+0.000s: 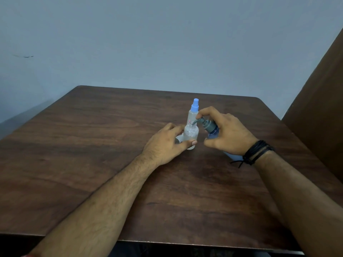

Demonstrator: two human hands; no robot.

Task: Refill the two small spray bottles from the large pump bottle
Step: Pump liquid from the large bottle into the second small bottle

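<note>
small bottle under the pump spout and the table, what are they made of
Small bottle: seemingly clear plastic, since the liquid inside shows through. Table: a wood-look top, brown with visible grain and a dull sheen; solid wood or laminate can't be told.

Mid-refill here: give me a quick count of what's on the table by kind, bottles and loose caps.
Small spray bottles: 2, an open one held by the left hand, a blue-capped one standing behind it
Large pump bottles: 1, tilted in the right hand
Loose caps: 1, a whitish piece under the left hand, probably the removed sprayer
Total: 4
</note>
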